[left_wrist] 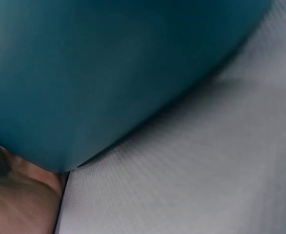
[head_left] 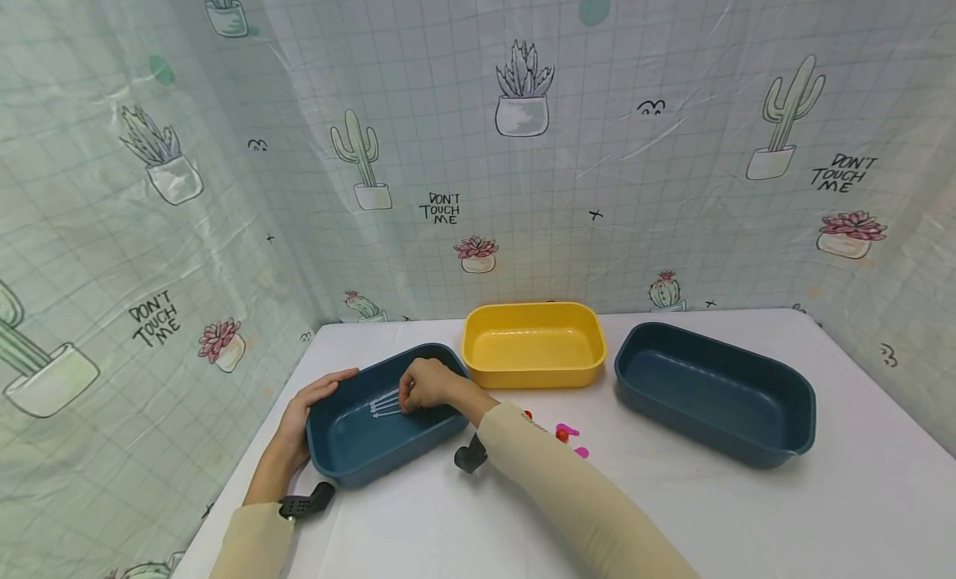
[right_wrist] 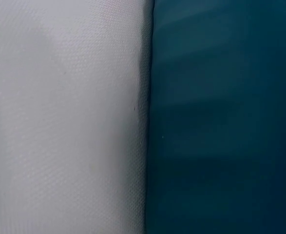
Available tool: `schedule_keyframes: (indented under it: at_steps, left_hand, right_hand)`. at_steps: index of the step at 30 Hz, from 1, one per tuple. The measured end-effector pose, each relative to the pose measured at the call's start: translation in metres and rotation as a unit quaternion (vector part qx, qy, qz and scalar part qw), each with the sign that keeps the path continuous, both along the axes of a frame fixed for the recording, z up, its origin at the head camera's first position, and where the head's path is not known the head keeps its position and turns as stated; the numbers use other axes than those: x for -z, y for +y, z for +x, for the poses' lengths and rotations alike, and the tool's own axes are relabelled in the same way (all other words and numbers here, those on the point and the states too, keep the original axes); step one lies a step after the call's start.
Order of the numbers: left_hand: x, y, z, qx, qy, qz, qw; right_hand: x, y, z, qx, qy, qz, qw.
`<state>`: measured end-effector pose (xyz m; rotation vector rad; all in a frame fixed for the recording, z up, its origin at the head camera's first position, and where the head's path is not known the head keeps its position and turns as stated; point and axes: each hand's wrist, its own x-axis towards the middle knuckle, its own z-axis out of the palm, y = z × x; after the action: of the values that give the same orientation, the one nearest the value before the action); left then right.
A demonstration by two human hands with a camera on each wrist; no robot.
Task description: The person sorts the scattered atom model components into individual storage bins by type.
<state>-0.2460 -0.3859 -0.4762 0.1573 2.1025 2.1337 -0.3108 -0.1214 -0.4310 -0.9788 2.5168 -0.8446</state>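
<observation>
A dark blue bin stands tilted at an angle on the left of the table. My left hand rests against its left end, fingers stretched along the far corner of the rim; the left wrist view shows part of the palm by the outer wall. My right hand reaches over the bin's right side, its curled fingertips down inside. There it pinches a pale blue piece with several thin bars, partly hidden by the fingers. The right wrist view shows only the bin's outer wall and white cloth.
A yellow bin stands behind, right of centre, and another dark blue bin on the right. Small pink pieces and red pieces lie on the white tabletop beside the right forearm. A printed curtain surrounds the table.
</observation>
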Motion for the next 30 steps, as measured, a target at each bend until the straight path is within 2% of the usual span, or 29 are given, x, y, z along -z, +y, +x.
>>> schedule_keyframes:
  at_steps: [10, 13, 16, 24, 30]
  left_hand:
    - [0.001, -0.001, 0.000, -0.002, -0.005, -0.002, 1.0000]
    - [0.001, -0.001, -0.001, -0.001, -0.001, 0.002, 1.0000]
    - [0.000, -0.001, -0.001, -0.001, 0.002, 0.009, 1.0000]
    - [-0.001, 0.001, -0.001, -0.006, 0.000, 0.002, 1.0000]
    - [-0.002, 0.001, 0.001, -0.005, 0.000, 0.016, 0.9999]
  right_hand:
    - [-0.006, 0.003, 0.000, 0.009, 0.003, -0.001, 1.0000]
    - [-0.011, 0.006, -0.001, 0.011, 0.006, -0.017, 0.9998]
    - [-0.018, 0.011, -0.002, 0.004, 0.008, -0.034, 0.9994]
    - [-0.040, 0.027, -0.002, -0.006, -0.026, -0.089, 0.9957]
    - [-0.054, 0.048, 0.001, -0.012, -0.022, -0.113, 0.9932]
